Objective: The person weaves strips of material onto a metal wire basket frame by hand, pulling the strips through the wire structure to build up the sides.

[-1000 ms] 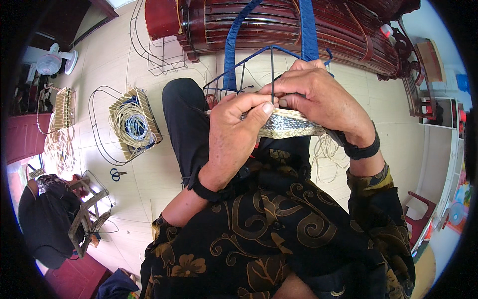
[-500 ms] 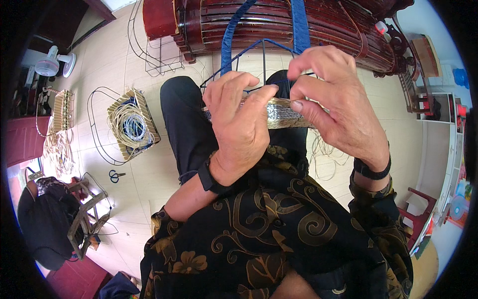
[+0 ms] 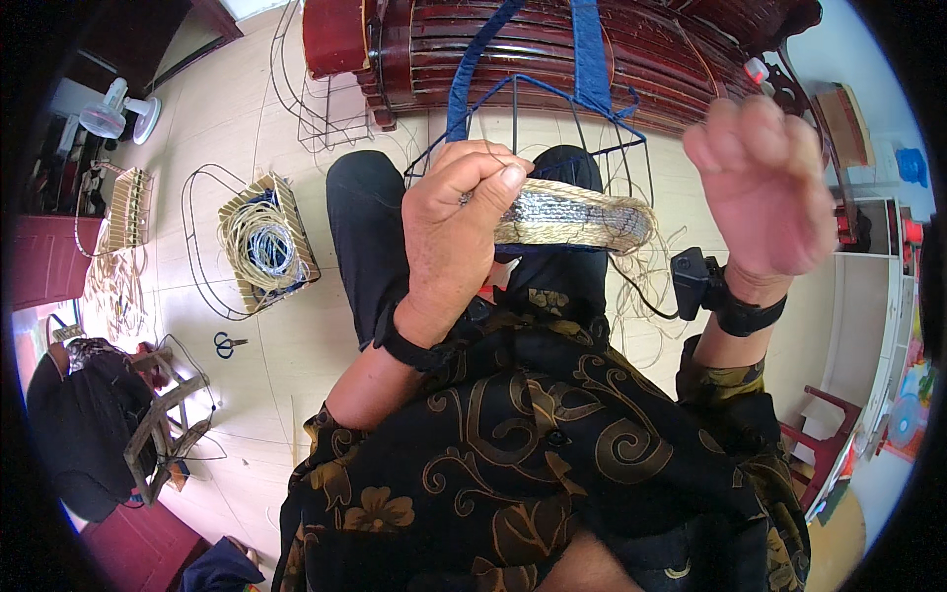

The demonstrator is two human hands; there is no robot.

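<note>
In the head view, the left hand [image 3: 456,237] gripped the near rim of the half-woven straw basket on a dark wire frame [image 3: 577,212], held over the lap. The right hand [image 3: 764,187] hovered just right of it, fingers loosely spread, grasping nothing visible.

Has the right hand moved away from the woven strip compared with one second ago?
Yes. The right hand has left the woven strip and moved to the right and up, toward the dark wooden bench. The left hand grips the strip.
</note>
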